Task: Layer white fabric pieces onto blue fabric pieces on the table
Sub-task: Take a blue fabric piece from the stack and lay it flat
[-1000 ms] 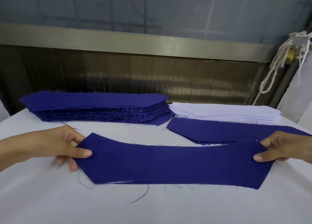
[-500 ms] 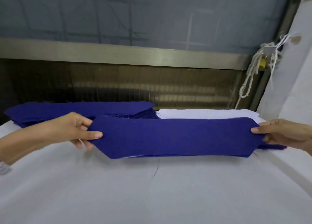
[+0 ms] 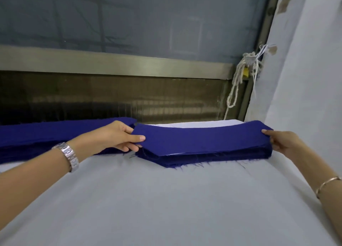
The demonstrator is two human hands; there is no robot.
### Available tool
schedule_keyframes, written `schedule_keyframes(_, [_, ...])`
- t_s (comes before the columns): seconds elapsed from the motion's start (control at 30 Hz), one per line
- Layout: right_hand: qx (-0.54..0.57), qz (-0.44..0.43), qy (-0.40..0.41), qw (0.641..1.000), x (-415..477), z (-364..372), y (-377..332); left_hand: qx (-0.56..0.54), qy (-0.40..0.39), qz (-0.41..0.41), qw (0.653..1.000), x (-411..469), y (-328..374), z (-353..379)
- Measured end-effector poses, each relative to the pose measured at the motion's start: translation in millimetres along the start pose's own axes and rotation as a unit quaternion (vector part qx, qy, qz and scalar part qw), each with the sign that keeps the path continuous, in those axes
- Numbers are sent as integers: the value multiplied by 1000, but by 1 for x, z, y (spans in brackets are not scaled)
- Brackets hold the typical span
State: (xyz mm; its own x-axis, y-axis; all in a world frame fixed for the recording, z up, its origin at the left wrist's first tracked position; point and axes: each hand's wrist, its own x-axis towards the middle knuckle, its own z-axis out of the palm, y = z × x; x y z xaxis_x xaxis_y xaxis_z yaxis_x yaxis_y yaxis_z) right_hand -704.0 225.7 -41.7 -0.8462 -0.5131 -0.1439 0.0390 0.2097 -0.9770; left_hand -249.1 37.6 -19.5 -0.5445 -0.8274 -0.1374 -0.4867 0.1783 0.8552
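Blue piece (image 3: pixel 203 140): hanging stretched between both hands, right of centre, with a white layer (image 3: pixel 173 154) peeking out beneath its lower edge.
Left hand (image 3: pixel 118 136): pinching the piece's left tip, thumb on top.
Right hand (image 3: pixel 283 142): pinching the right end.
Pile (image 3: pixel 212 159): lying directly under the held piece on the table (image 3: pixel 166 199), several layers thick.
Blue stack (image 3: pixel 37 136): sitting thick at the left edge.
White stack (image 3: pixel 203 124): showing just behind the held piece.
Progress: seemingly partway, with this pair being set onto the pile and plenty waiting in both stacks.
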Motion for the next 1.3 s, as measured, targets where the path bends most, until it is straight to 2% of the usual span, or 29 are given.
schedule_keyframes(0.23, [-36, -36, 74, 996, 19, -4, 17, -15, 8, -23, 1000, 21, -1, 30])
schedule_keyframes(0.63, [-205, -120, 96, 967, 21, 1, 29, -17, 2, -51, 999, 24, -19, 32])
schedule_keyframes(0.93, [-244, -148, 105, 952, 19, 2, 29, -17, 12, -57, 998, 22, -11, 24])
schedule_keyframes(1.07, [-269, -147, 101, 946, 18, 1, 30, 26, 2, -69, 997, 23, -18, 25])
schedule_keyframes(1.3, [-335, -165, 117, 920, 15, 6, 29, 158, 53, -29, 986, 15, -33, 15])
